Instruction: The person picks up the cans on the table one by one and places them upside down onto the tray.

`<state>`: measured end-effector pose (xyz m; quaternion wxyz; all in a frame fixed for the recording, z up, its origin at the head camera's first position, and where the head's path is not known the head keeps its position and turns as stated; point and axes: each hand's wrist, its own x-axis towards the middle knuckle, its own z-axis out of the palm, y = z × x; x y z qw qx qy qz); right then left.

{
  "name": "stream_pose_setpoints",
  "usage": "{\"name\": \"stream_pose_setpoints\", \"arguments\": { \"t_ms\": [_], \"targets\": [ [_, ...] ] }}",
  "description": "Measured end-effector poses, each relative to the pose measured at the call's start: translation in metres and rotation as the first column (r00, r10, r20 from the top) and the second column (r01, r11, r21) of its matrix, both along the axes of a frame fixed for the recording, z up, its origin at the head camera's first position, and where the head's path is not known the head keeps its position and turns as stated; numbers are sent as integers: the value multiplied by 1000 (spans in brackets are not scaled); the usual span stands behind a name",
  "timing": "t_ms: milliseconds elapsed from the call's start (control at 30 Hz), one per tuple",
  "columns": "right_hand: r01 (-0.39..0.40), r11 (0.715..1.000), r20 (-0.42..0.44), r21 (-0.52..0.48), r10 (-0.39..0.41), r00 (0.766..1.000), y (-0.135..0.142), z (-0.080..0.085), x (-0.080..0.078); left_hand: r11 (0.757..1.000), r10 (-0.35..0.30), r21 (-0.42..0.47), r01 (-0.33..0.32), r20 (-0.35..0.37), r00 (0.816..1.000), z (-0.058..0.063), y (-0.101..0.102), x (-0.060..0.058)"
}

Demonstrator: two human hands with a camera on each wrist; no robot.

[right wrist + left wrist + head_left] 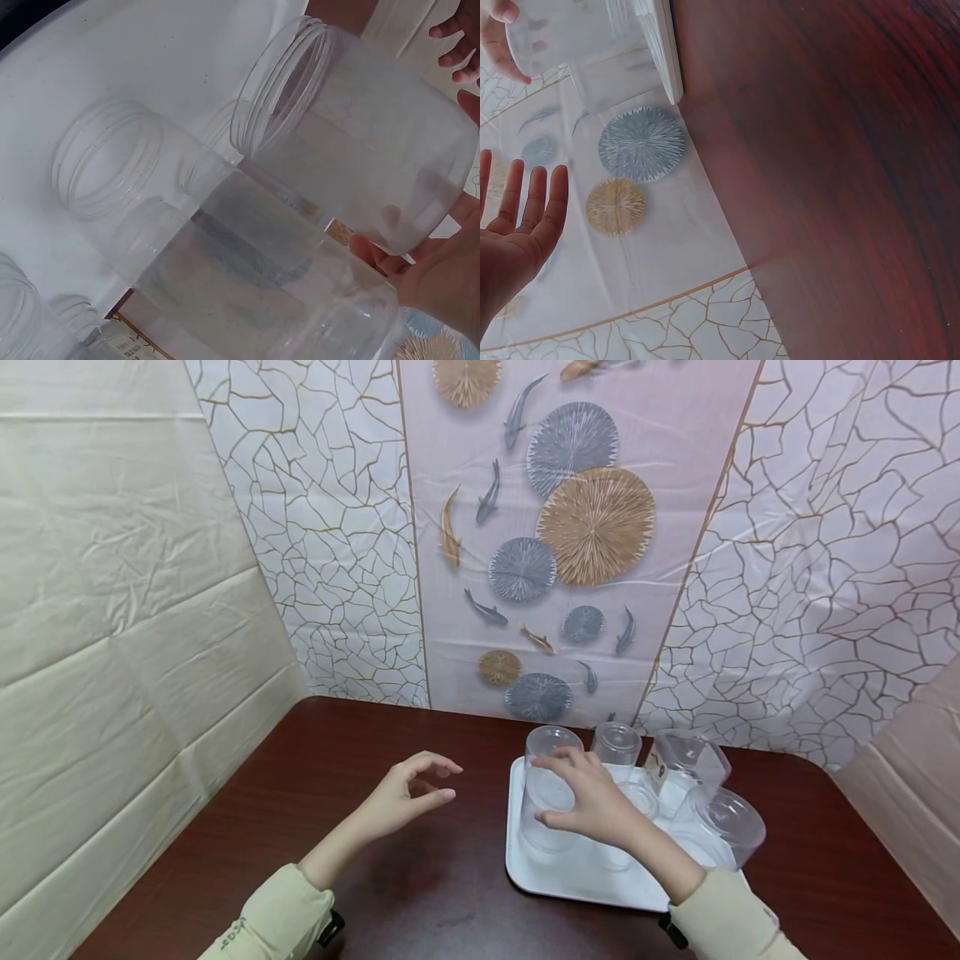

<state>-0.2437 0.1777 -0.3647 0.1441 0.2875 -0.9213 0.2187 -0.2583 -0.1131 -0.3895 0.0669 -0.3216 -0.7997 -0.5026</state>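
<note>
A clear plastic jar [360,135] with a threaded mouth stands mouth down at the left side of the white tray [551,881]. My right hand [600,797] holds it near its base, which is uppermost, with fingers and thumb spread to either side in the right wrist view. Close behind it in that view is another clear jar [247,262], also mouth down. My left hand [405,789] hovers over the table left of the tray, its fingers loosely bent and holding nothing.
More clear containers share the tray: a slim jar [617,743], an angular one with a label [697,760] and a round one [731,822] leaning outward at the right. The dark red-brown table [420,885] meets a patterned wall covering [352,527] at the back.
</note>
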Motion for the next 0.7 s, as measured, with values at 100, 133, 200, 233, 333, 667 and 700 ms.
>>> {"name": "stream_pose_setpoints", "arguments": {
  "t_ms": [100, 133, 200, 233, 333, 667, 700],
  "targets": [
    [-3, 1000, 2, 14, 3, 1000, 0, -2, 0, 1000, 1, -5, -1, 4, 1000, 0, -1, 0],
    [-3, 1000, 5, 17, 3, 1000, 0, -2, 0, 1000, 1, -6, -1, 6, 1000, -1, -1, 0],
    [-3, 1000, 13, 21, 3, 1000, 0, -2, 1, 1000, -1, -5, 1, 5, 1000, -1, -1, 0],
    [-4, 1000, 16, 21, 4, 1000, 0, -3, 1, 1000, -2, -5, 2, 3, 1000, -1, -1, 0],
    [-6, 1000, 33, 23, 5, 999, 0, -3, 1, 1000, -6, -4, 6, 0, 1000, -1, -1, 0],
    [-30, 999, 113, 42, 25, 993, 1, -6, 1, 1000, -5, -6, 5, 16, 1000, -2, -1, 0],
    [-34, 999, 118, 41, 29, 993, 1, -6, 1, 1000, -6, -6, 6, 14, 1000, -2, -1, 0]
  ]
}}
